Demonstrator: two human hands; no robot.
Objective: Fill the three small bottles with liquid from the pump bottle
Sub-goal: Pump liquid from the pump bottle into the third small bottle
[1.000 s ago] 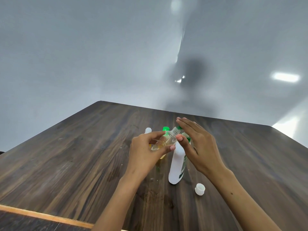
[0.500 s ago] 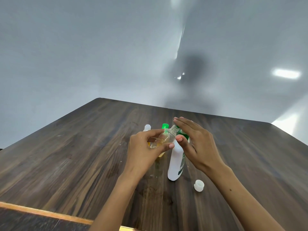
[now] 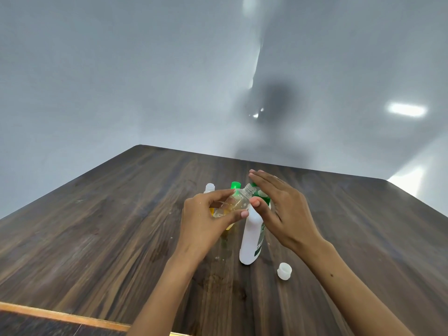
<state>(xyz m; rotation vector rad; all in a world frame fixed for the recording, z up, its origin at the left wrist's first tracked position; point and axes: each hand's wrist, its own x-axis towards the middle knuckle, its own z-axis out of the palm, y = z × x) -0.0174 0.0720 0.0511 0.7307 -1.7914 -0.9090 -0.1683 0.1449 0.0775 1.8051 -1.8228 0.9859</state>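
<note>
The left hand (image 3: 206,219) pinches a small clear plastic bottle (image 3: 234,204), tilted with its open neck at the green pump (image 3: 260,197) of the tall white pump bottle (image 3: 251,238) standing on the dark wooden table (image 3: 97,226). The right hand (image 3: 283,209) lies flat, fingers straight, apparently pressing the pump.

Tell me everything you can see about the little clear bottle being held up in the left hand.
The small clear bottle looks like transparent plastic, with a threaded neck and no cap on. It holds some pale yellowish liquid, only part full. It is tilted, neck pointing up and to the right toward the green pump head of the white pump bottle. The left hand grips it off the table, fingers over the top and thumb beneath. The right hand lies flat over the pump; whether its thumb touches the bottle is unclear.
</note>
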